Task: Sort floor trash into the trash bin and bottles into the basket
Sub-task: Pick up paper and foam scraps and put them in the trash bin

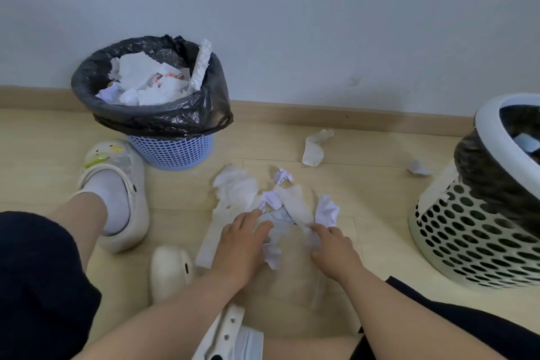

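A pile of crumpled white paper and tissue lies on the wooden floor in front of me. My left hand rests on the pile's near edge with fingers spread over a clear wrapper. My right hand pinches a strip of white paper at the pile's right side. The blue trash bin, lined with a black bag, stands at the back left and is heaped with white paper. The white perforated basket stands at the right, its contents mostly hidden.
A twisted tissue and a small paper scrap lie near the baseboard between bin and basket. My feet in white clogs sit left of the pile. A foam strip sticks out of the bin.
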Available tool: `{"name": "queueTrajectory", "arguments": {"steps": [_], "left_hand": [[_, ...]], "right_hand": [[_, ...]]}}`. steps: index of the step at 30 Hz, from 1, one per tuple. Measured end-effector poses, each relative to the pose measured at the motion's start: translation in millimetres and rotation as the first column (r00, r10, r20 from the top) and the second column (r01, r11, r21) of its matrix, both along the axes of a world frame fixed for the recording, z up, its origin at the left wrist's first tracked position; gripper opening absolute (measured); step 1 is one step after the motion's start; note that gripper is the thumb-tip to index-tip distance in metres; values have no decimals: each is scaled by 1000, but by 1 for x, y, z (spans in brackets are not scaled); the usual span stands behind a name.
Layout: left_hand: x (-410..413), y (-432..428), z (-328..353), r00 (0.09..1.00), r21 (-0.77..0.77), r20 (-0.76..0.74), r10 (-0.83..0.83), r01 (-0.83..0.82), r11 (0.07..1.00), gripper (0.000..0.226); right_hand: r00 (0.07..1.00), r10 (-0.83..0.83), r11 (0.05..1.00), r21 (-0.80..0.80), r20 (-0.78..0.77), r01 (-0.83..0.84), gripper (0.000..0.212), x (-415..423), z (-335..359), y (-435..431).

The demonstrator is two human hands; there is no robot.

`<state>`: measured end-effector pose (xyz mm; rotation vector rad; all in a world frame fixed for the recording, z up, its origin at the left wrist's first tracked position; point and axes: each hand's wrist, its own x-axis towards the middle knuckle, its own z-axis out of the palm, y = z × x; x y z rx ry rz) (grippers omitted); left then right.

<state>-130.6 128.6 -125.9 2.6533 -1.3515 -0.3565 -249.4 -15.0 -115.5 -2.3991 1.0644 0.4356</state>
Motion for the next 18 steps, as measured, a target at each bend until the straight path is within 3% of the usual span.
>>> {"name": "queueTrajectory", "arguments": {"steps": [6, 11, 13, 16, 18], "left_hand": [[10, 18, -13, 990, 39, -58, 130, -128, 991, 58], [8, 20, -12, 972, 44, -141, 185, -181, 982, 56], [7, 19, -14, 969, 24, -154, 193, -191, 981, 54], [8, 19, -17, 954, -31, -200, 222, -233, 972, 51], [9, 19, -16, 954, -68, -153, 257, -270, 961, 47]], "right_hand": [[999, -13, 1000, 23, -35, 14, 56, 17, -5, 5], [999, -41, 989, 141, 11, 40, 57, 18, -9, 10], [996, -75, 981, 181, 49, 65, 50, 16, -9, 10], [984, -141, 967, 227, 108, 114, 14, 16, -8, 9], [965, -213, 947, 274, 152, 166, 20, 17, -8, 7]]}}
